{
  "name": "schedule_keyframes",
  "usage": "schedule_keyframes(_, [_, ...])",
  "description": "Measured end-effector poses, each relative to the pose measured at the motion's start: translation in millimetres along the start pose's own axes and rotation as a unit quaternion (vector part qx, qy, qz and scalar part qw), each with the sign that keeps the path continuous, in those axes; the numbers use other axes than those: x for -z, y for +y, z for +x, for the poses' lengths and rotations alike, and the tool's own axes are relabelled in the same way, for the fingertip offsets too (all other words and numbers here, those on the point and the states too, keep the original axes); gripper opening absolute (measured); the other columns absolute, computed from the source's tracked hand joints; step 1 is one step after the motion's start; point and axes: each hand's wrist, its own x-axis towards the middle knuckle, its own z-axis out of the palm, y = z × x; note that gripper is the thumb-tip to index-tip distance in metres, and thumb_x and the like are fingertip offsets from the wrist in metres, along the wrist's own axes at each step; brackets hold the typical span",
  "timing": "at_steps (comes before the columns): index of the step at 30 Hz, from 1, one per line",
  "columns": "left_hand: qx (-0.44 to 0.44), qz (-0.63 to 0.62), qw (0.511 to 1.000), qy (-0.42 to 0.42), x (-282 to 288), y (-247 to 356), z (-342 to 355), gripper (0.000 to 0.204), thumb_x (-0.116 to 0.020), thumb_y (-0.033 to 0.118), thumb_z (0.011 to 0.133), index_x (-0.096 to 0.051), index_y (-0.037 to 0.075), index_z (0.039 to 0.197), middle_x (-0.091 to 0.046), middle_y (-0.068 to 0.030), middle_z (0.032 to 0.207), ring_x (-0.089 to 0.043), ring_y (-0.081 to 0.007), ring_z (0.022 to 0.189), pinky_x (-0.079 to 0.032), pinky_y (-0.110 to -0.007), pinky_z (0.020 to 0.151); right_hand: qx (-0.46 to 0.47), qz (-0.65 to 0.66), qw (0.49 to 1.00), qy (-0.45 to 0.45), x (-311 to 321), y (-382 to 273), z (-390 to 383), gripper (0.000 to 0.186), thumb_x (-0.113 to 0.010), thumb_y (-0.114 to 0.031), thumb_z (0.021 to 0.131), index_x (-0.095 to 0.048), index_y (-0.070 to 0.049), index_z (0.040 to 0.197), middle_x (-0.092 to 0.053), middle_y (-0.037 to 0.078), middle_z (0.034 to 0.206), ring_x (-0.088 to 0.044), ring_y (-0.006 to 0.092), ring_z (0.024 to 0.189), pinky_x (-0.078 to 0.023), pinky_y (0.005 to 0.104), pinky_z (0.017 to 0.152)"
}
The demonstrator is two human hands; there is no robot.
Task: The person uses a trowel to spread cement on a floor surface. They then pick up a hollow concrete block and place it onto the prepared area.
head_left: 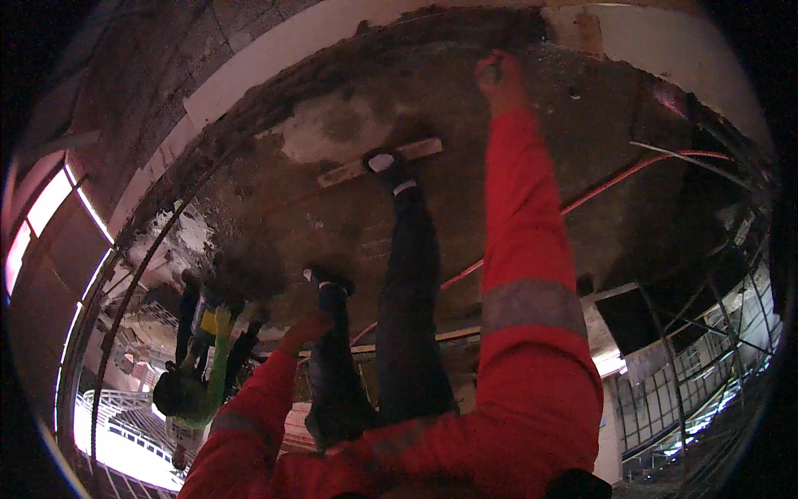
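Note:
My right hand (pixel 501 81), in a red sleeve with a grey band, reaches far forward to the dark, rough strip along the foot of the pale wall (pixel 665 41). Its fingers are curled closed; whatever they hold is too small and dim to name. My left hand (pixel 307 329) is low beside my left leg, its fingers lost in shadow. Under my right shoe (pixel 384 161) lies a flat wooden board (pixel 426 149) on the stained brown floor (pixel 474 200).
A red hose (pixel 615 180) curves across the floor at right, near a thin pale rod (pixel 694 163). Metal bars (pixel 677 374) stand at lower right. A co-worker in a green sleeve (pixel 218 374) bends at lower left. A dark cable (pixel 137 287) arcs along the left.

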Motion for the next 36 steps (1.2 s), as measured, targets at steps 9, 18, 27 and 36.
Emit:
schedule_keyframes(9, [-0.138,-0.033,0.989,-0.034,-43,-19,-7,0.032,-0.049,0.027,0.087,-0.057,0.008,0.111,-0.058,-0.0150,0.107,-0.053,-0.0287,0.102,-0.041,-0.039,0.090,-0.321,-0.235,0.908,0.128,-35,8,-107,0.027,-0.058,-0.035,0.081,-0.058,-0.008,0.089,-0.059,0.004,0.066,-0.054,0.0151,0.055,-0.046,0.0298,0.053])
schedule_keyframes(18, [-0.136,-0.133,0.980,0.067,-88,-58,-9,0.046,-0.050,0.041,0.086,-0.055,0.005,0.114,-0.060,-0.0183,0.103,-0.057,-0.0334,0.094,-0.042,-0.044,0.088,-0.085,-0.565,0.820,0.023,-16,5,30,0.035,-0.044,-0.032,0.088,-0.053,-0.007,0.111,-0.061,0.010,0.086,-0.058,0.0238,0.074,-0.044,0.0366,0.076])
schedule_keyframes(27, [-0.211,-0.138,0.957,0.141,-133,-61,-10,0.037,-0.054,0.031,0.084,-0.058,0.002,0.106,-0.059,-0.0193,0.104,-0.057,-0.0328,0.098,-0.043,-0.042,0.088,-0.062,-0.743,0.590,-0.309,-181,276,-138,0.035,-0.039,-0.035,0.090,-0.056,-0.006,0.100,-0.060,0.011,0.087,-0.058,0.0242,0.076,-0.043,0.0371,0.079])
schedule_keyframes(36, [-0.135,-0.341,0.904,0.219,-269,-108,38,0.034,-0.056,0.027,0.083,-0.058,0.002,0.106,-0.060,-0.0199,0.103,-0.058,-0.0349,0.095,-0.045,-0.042,0.084,-0.064,-0.573,0.761,-0.297,-135,318,-190,0.038,-0.047,-0.043,0.088,-0.061,-0.008,0.081,-0.057,0.002,0.069,-0.051,0.0152,0.058,-0.042,0.0308,0.057])
